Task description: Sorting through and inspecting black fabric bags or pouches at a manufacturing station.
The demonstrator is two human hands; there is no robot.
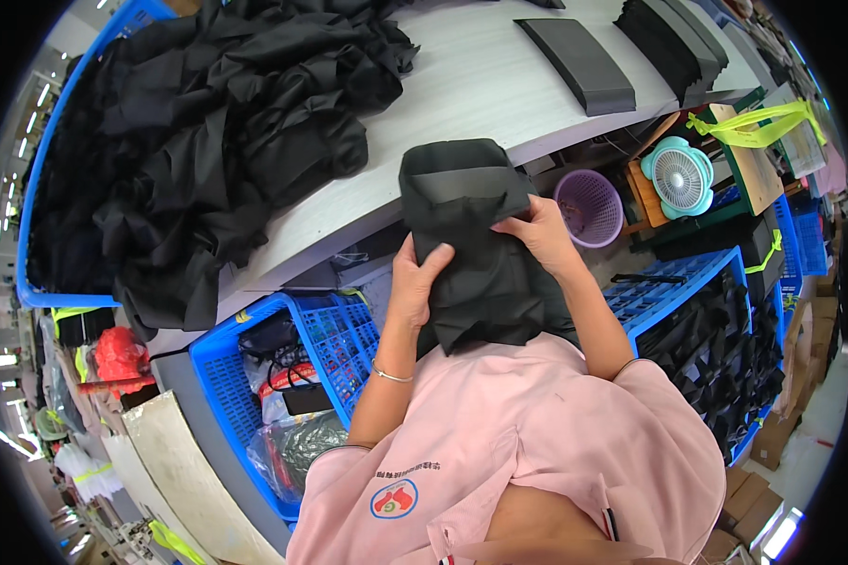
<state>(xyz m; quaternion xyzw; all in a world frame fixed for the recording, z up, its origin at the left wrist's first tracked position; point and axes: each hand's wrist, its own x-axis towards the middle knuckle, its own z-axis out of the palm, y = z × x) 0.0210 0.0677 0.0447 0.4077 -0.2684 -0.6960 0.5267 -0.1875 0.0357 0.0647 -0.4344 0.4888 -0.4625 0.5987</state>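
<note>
A black fabric piece (pixel 476 245), folded like a pouch with a loop at its upper end, hangs upright between my hands in front of my chest, near the table's front edge. My left hand (pixel 416 282) is closed on its left side, thumb lying over the front. Higher on the opposite side, my right hand (pixel 543 232) pinches the cloth between thumb and fingers. The far fingers of both hands are partly hidden behind the fabric. A large heap of crumpled black fabric (pixel 245 104) lies on the table to the left, spilling from a blue crate (pixel 30 254).
Flat dark folded pieces (pixel 582 66) and a fanned stack (pixel 664 42) lie on the white table (pixel 452 89). Below stand a purple basket (pixel 590 209) and a turquoise fan (pixel 680 177). Blue baskets flank me: bags fill the left one (pixel 219 391), black pieces the right one (pixel 674 282).
</note>
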